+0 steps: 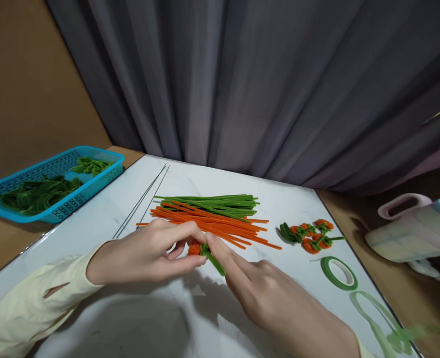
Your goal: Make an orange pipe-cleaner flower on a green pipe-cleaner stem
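Fingertips of both hands are pinched on a small orange coil [194, 248] with a green stem [214, 261], left hand [145, 253] on the coil, right hand [265, 293] on the stem, between them above the tabletop [190, 318]. The coil could be unwound if the grip is loosened.

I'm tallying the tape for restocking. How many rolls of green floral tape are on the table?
1. The green tape roll lies flat on the white table, right of the right hand, below the finished orange pieces. A loose green strip trails toward the near right corner. Others may lie out of frame.
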A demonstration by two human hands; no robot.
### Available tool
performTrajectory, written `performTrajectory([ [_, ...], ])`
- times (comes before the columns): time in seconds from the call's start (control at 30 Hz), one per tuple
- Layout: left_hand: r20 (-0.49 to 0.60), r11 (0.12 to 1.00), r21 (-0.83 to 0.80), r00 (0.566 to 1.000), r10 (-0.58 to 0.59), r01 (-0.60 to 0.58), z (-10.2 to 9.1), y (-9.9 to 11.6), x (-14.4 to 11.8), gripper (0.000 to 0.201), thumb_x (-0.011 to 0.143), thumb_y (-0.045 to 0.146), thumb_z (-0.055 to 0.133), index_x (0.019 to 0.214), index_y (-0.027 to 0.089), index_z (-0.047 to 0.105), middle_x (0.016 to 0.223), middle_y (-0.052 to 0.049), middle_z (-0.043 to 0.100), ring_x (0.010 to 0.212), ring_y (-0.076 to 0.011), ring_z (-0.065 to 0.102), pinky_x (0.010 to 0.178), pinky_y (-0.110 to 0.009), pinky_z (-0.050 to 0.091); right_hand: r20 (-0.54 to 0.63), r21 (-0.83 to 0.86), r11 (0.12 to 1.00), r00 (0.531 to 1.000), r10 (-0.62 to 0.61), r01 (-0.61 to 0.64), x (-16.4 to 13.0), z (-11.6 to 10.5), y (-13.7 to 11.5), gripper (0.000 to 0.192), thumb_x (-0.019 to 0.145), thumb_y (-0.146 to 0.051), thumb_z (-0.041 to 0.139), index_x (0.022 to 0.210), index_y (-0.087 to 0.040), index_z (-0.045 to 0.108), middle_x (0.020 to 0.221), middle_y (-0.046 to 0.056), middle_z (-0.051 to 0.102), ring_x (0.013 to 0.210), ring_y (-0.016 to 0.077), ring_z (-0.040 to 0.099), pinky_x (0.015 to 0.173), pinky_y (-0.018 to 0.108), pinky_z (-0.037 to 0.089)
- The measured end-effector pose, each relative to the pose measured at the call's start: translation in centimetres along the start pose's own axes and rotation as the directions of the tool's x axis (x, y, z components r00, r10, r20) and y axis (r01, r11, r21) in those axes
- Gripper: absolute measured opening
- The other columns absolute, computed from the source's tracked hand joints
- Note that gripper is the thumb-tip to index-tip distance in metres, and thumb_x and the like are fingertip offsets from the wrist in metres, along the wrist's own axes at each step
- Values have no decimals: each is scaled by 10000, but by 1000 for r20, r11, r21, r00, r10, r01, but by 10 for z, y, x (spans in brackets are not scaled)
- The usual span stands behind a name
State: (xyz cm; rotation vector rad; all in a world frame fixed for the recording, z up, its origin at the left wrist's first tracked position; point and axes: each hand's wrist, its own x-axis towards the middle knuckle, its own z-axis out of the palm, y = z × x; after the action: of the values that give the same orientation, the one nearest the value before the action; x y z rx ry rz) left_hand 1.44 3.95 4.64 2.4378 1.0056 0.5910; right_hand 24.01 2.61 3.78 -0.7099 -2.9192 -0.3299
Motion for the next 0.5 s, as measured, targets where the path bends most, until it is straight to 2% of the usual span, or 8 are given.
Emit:
performTrajectory([
  [0.2, 27, 998, -49, 999, -37, 38, 0, 0, 1, 137, 843, 266, 553, 943, 175, 579, 521, 84, 398, 461, -55, 393, 436, -136, 303, 11, -150, 988, 999, -38, 40, 2, -4, -3, 721, 630, 22, 384, 1350, 46, 346, 1352, 183, 403, 370, 98, 458, 352, 270, 428],
  [0.5, 81, 990, -134, 996, -31, 41, -2, 1, 4, 126, 822, 234, 581, 932, 174, 592, 508, 87, 395, 443, -49, 378, 419, -138, 281, 0, -116, 992, 998, -56, 56, -4, -2, -6, 693, 668, -5, 423, 1353, 50, 333, 1300, 210, 475, 375, 93, 431, 351, 267, 359],
])
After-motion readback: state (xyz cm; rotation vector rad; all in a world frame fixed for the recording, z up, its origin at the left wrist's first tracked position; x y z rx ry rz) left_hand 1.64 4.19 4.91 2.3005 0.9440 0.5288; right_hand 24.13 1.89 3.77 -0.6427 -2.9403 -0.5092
